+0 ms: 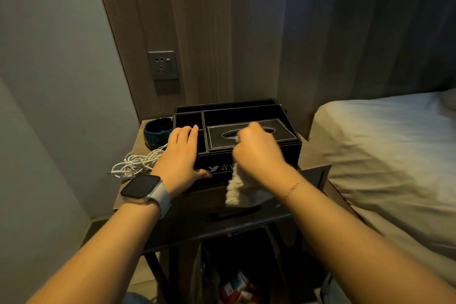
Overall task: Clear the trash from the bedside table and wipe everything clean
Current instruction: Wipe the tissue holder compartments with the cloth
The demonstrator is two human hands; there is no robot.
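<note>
While wiping looks to be the step in hand, with no loose trash showing on top, next move probably calls for running the cloth across the organizer lid and into its open compartments, then over the bare wood around it.

Nearest, below the tabletop: a bag (pixel 229 279) with colourful scraps inside, blurred, likely the trash already gathered. Above that, front edge of the bedside table (pixel 246 219), dark wood, beside the bed (pixel 385 155).

On the table, left hand (pixel 180 155) laid against the left front corner of the black organizer box (pixel 249 128), fingers straight and spread over the top edge, thumb pressed on the front face, gripping nothing, apparently steadying the box. Right hand (pixel 256 150) curled closed around a pale knitted cloth (pixel 237 190), knuckles over the tissue slot in the lid, loose end of the cloth hanging down in front of the box's face. Whether the cloth touches the lid under the fist: cannot tell.

Left of the box, a tangled white cable (pixel 135 163); behind it a dark teal ashtray (pixel 158 133). Farther back, a wall socket (pixel 162 65).
</note>
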